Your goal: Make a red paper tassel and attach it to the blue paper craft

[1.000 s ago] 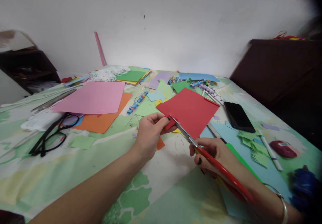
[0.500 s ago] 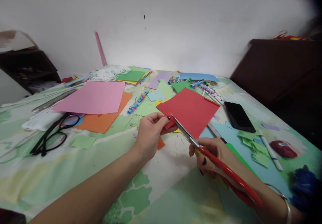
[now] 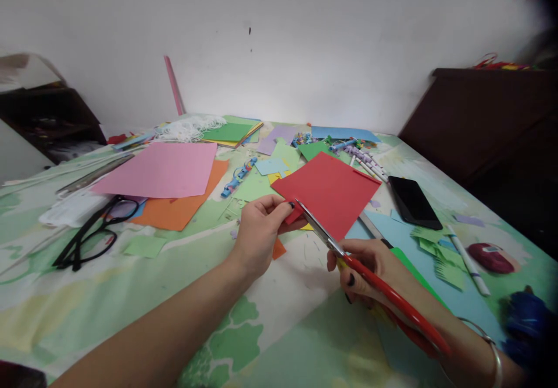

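Note:
A small piece of red paper (image 3: 293, 216) is pinched between the thumb and fingers of my left hand (image 3: 261, 231). My right hand (image 3: 364, 269) is closed around the handles of a pair of red-handled scissors (image 3: 325, 232). Their blades point up and left, with the tips at the small red piece beside my left thumb. Behind the blades lies a large red sheet of paper (image 3: 329, 187) with a narrow red strip on its right edge. Part of the scissors' lower handle is hidden by my right hand.
Pink paper (image 3: 161, 167), orange paper (image 3: 174, 205) and black glasses (image 3: 89, 237) lie on the left. To the right are a phone (image 3: 414, 202), fringed green scraps (image 3: 442, 254) and a dark red mouse (image 3: 492, 257). A blue decorated whistle-like tube (image 3: 239, 177) lies beyond my left hand.
The scissor handles and my right thumb have shifted very slightly, while the blade tips stay at the small red piece. My left hand keeps its place.

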Available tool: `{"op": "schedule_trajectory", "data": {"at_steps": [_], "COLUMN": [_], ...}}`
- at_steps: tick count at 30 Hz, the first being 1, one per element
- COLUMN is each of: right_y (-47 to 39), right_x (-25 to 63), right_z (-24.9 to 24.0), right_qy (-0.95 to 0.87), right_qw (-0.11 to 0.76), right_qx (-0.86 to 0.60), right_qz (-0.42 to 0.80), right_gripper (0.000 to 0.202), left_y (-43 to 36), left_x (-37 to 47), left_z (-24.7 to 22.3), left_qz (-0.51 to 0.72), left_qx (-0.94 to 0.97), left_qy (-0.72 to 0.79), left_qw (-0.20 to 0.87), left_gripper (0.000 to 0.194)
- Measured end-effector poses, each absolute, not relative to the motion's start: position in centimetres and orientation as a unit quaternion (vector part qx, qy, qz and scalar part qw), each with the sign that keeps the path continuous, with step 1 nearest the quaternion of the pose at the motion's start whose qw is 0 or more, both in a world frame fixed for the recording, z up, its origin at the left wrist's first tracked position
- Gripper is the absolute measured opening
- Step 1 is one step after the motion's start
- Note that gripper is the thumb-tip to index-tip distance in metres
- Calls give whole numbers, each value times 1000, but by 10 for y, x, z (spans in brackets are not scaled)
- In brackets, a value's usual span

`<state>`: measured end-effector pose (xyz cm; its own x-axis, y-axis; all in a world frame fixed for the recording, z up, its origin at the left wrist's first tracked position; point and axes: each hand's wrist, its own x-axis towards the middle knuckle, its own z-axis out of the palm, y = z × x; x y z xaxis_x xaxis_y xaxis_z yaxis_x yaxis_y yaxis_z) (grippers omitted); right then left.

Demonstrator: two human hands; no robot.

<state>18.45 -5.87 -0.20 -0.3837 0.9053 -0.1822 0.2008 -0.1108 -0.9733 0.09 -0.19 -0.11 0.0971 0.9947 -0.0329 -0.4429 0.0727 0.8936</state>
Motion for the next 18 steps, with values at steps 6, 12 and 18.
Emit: {"op": "schedule_trajectory", "data": {"at_steps": [6,12,18], "right_y": [-58,-57,-58], "right_x": [184,183,183], "right_z": [-2,-3,-4], "right_qy": [-592,-588,-581], "right_qw": [298,290,298], "right_qx": [-470,-494,-488], "right_qz": [583,572,579], "right_gripper": [52,50,48], "left_y": [-1,-2,-1], "left_x": [1,1,1], "left_z": [-1,-1,-1], "left_qz": [564,564,563], "left_qx": [382,382,382], "left_qy": [365,369,372], "left_qw": [634,632,631], "left_gripper": [9,9,9]}}
